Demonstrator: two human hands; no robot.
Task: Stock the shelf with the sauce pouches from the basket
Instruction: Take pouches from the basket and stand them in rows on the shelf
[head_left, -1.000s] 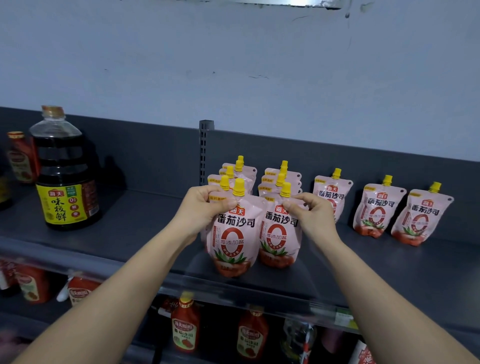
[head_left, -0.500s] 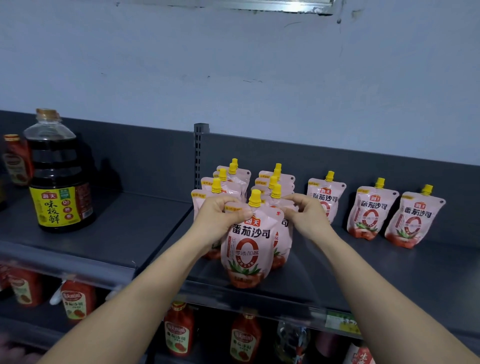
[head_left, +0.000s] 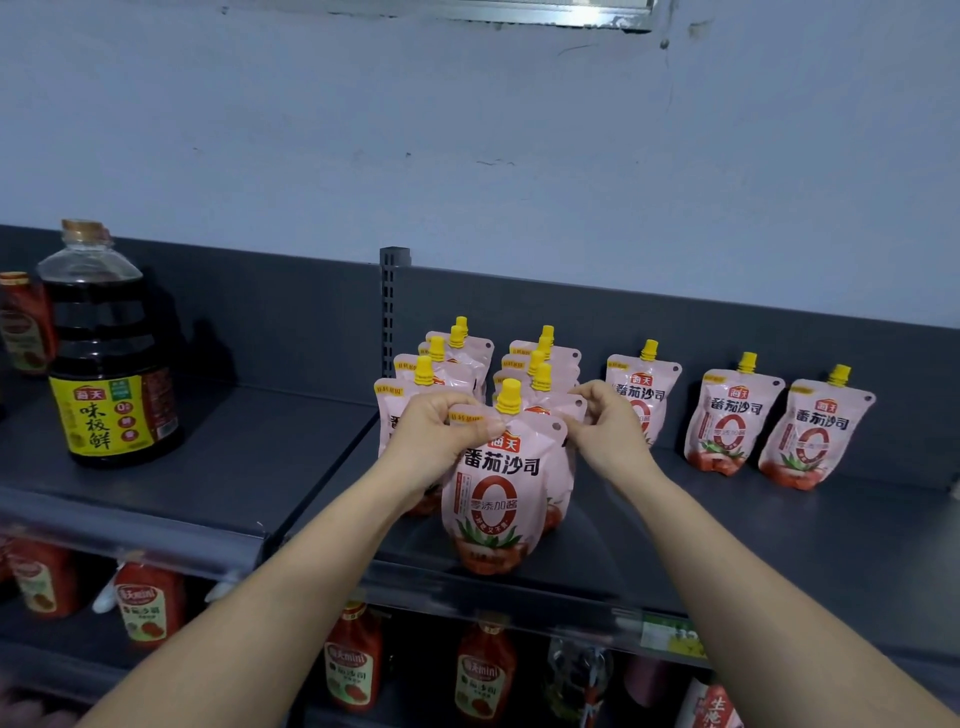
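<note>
Front pouch slid right, both top corners pinched by left hand and right hand, pouch rows crowded behind, big bottle left

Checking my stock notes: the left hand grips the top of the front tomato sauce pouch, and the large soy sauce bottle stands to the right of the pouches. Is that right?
Not quite. The head view shows the large soy sauce bottle to the left of the pouches, not the right. The left hand does grip the top of the front tomato sauce pouch.
</note>
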